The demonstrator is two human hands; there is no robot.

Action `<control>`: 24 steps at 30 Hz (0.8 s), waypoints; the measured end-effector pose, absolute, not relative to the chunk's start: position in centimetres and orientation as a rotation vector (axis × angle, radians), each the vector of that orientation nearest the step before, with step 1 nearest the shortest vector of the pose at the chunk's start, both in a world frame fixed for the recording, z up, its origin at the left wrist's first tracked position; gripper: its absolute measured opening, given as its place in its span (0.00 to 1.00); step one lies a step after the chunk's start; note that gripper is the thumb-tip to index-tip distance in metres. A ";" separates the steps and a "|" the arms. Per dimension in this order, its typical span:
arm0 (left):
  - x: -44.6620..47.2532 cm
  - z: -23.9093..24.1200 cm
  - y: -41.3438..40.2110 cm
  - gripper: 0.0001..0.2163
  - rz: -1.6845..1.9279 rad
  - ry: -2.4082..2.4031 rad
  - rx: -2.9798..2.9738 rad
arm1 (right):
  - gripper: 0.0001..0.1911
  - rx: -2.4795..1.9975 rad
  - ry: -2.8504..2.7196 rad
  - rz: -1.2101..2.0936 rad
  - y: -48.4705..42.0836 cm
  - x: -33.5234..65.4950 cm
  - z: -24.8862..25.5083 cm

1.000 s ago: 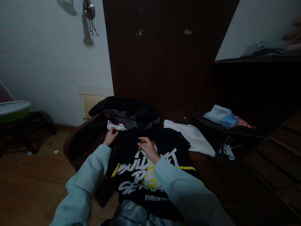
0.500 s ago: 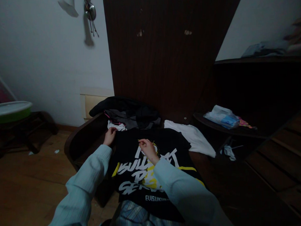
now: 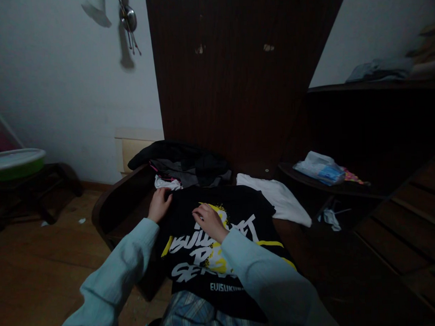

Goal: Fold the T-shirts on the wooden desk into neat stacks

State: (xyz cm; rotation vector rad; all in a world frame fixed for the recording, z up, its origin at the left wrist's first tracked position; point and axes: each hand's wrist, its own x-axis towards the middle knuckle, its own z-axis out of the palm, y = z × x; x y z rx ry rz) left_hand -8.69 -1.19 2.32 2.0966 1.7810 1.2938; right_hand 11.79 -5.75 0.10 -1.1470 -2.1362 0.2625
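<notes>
A black T-shirt (image 3: 185,200) with white and yellow lettering lies spread out, print up, over the dark wooden seat and down toward my lap. My left hand (image 3: 159,206) rests at its upper left edge, thumb apart from the fingers, with no cloth visibly gripped. Over the upper part of the print is my right hand (image 3: 209,222), its fingers loosely bent and nothing visible in them. Its forearm covers part of the lettering. Whether the right fingertips touch the cloth is hard to tell in the dim light.
Behind the shirt is a heap of dark clothes (image 3: 185,159) with a white cloth (image 3: 167,183) at its near edge. A folded white garment (image 3: 276,196) lies to the right. Plastic packets (image 3: 319,168) sit on a corner shelf. A curved wooden armrest (image 3: 113,193) stands at left.
My left hand has turned and its thumb has come away from the fingers at the shirt's edge. My right hand has shifted slightly left and down over the print. The shirt stays where it was.
</notes>
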 end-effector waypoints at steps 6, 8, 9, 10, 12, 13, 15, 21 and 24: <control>-6.8 1.9 -10.2 0.22 0.850 1.417 2.521 | 0.12 -1.377 -1.942 0.212 -5.2 11.8 0.0; -6.8 0.9 -11.5 0.21 0.808 1.471 2.561 | 0.14 -1.405 -1.936 0.210 -5.0 11.7 -0.1; -7.0 0.4 -11.8 0.20 0.818 1.527 2.558 | 0.15 -1.413 -1.943 0.208 -4.9 11.8 -0.2; -7.2 -0.1 -11.9 0.21 0.835 1.590 2.543 | 0.16 -1.421 -1.962 0.202 -4.8 11.9 -0.2; -7.9 -0.9 -11.7 0.23 0.854 1.698 2.497 | 0.19 -1.447 -2.040 0.174 -4.6 12.7 -0.1; -8.4 -1.3 -11.6 0.24 0.849 1.735 2.472 | 0.22 -1.472 -2.094 0.161 -4.4 13.4 0.0; -9.6 -1.8 -11.4 0.26 0.840 1.774 2.431 | 0.27 -1.550 -2.202 0.179 -4.2 15.0 0.3; -13.8 -2.1 -10.3 0.28 0.860 1.873 2.293 | 0.36 -1.712 -2.374 0.363 -5.1 18.0 0.7; -14.8 -1.4 -9.3 0.28 0.840 1.944 2.236 | 0.41 -1.754 -2.385 0.386 -6.1 17.2 0.6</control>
